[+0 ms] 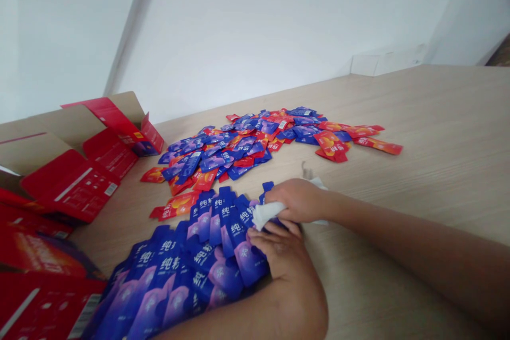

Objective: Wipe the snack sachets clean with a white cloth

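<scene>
My right hand (298, 200) is closed around a crumpled white tissue (269, 213), which lies over the upper right end of a spread of blue-and-purple sachets (215, 263). Just below it, my left hand (281, 247) rests with its fingers spread, fingertips touching the sachets beside the tissue. The blue sachets overlap in rows, with white lettering and pink-purple pictures on them. One blue sachet end (268, 186) pokes out behind the tissue; its remainder is hidden. My left forearm covers part of the lower rows.
Behind my hands, a loose heap of blue and red-orange sachets (243, 143) lies on the wood-grain table (430, 170). Open red cartons (71, 186) line the left side. A white box (366, 65) stands at the far edge against the white wall (279, 21).
</scene>
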